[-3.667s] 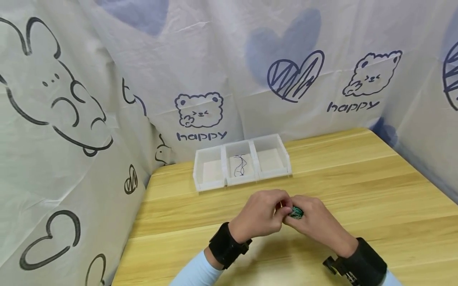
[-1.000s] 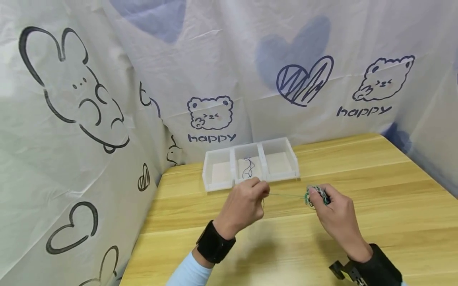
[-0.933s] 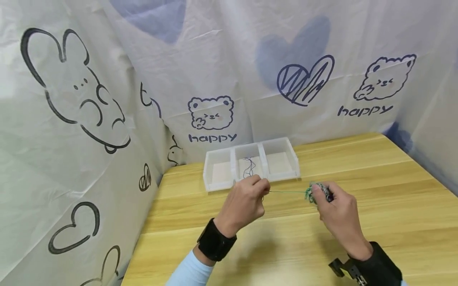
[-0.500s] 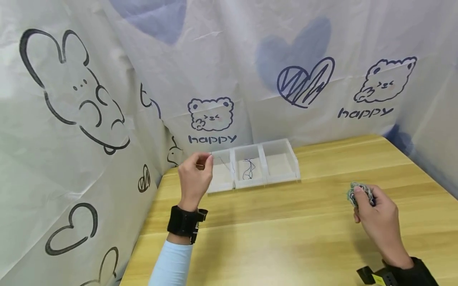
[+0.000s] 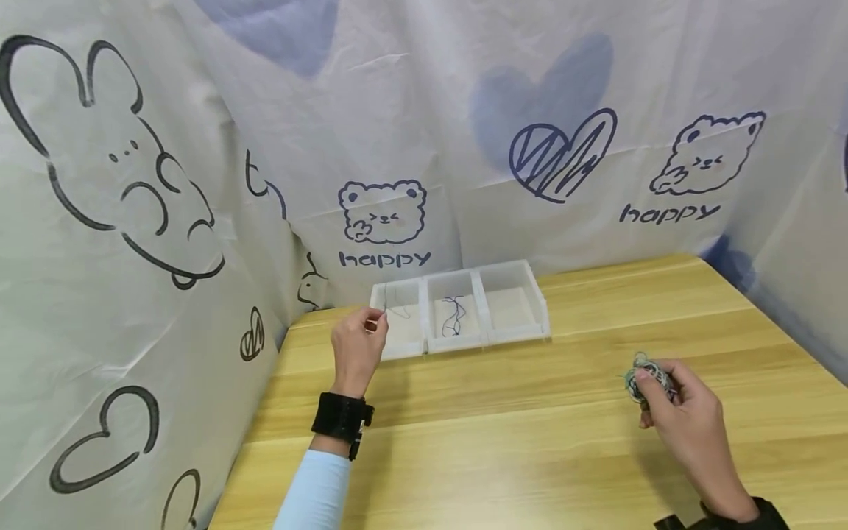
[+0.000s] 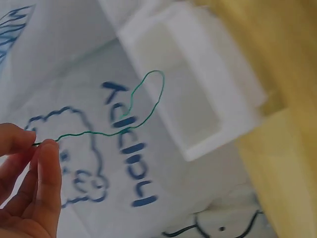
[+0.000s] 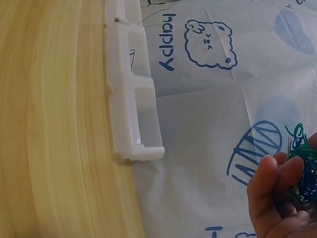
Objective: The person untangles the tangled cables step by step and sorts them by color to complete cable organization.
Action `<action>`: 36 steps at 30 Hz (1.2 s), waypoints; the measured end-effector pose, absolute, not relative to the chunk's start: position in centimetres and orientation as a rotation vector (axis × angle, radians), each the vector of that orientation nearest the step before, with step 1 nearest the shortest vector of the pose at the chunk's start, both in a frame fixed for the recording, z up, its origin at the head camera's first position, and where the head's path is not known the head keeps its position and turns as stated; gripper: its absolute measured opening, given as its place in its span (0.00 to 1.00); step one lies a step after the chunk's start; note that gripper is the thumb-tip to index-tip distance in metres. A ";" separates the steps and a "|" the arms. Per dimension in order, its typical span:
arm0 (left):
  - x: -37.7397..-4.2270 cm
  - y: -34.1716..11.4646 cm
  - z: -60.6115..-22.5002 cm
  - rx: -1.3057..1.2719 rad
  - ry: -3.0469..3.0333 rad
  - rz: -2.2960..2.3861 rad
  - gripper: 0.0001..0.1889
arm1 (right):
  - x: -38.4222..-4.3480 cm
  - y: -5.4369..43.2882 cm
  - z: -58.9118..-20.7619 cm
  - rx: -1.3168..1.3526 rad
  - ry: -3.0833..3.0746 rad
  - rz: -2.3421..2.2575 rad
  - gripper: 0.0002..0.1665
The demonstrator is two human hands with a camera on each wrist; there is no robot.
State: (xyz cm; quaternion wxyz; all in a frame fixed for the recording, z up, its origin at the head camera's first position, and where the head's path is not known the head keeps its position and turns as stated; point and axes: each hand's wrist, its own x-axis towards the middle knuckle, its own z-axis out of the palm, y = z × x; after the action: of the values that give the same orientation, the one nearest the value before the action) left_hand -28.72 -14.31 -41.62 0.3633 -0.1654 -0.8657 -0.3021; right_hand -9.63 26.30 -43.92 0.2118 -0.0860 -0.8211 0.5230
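Thread, thin and green, is pinched by the left hand and hangs near or over the left compartment of the white tray; whether it touches, I cannot tell. The right hand grips a tangle of threads. Because it seems light, the thread may cling to the fingers or fall outside. In the left wrist view, its long axis runs sideways, then bends back, loose end pointing downward

We see the divided tray at the back of the table, before the cloth wall, with threads in its middle compartment. Near its left compartment we find the left hand with a strand; well right and nearer us, the right hand with a tangle.
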 end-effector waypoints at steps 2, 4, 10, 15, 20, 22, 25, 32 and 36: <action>-28.8 -14.6 -42.6 -0.419 -2.262 -0.720 0.02 | -9.5 26.0 -44.0 -0.219 -2.286 1.462 0.16; -29.0 -15.0 -43.5 -0.416 -2.299 -0.654 0.02 | -9.4 25.8 -44.1 -0.200 -2.304 1.467 0.16; -29.9 -15.7 -45.8 -0.414 -2.412 -0.485 0.03 | -9.2 25.1 -44.7 -0.172 -2.382 1.483 0.14; -31.0 -15.8 -47.6 -0.417 -2.486 -0.350 0.02 | -8.9 24.7 -45.3 -0.211 -2.411 1.506 0.14; -31.7 -15.3 -48.5 -0.416 -2.563 -0.202 0.07 | -8.8 24.4 -45.5 -0.275 -2.430 1.545 0.17; -31.8 -15.1 -48.6 -0.435 -2.606 -0.121 0.08 | -8.8 24.3 -45.5 -0.276 -2.440 1.547 0.18; -31.8 -14.8 -48.7 -0.481 -2.643 -0.071 0.08 | -8.9 24.2 -45.3 -0.254 -2.446 1.540 0.19; -31.3 -14.0 -47.4 -0.575 -2.527 -0.224 0.08 | -9.5 24.2 -44.6 -0.112 -2.409 1.481 0.17; -31.1 -13.4 -46.7 -0.578 -2.508 -0.298 0.08 | -9.9 24.3 -44.4 -0.074 -2.389 1.489 0.18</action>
State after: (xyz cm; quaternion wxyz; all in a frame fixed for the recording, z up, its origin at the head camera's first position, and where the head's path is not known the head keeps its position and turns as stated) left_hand -31.06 -13.42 -46.72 0.2717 -0.2147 -0.9315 -0.1108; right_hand -9.90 24.26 -44.44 0.1623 -0.0259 -0.8372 0.5217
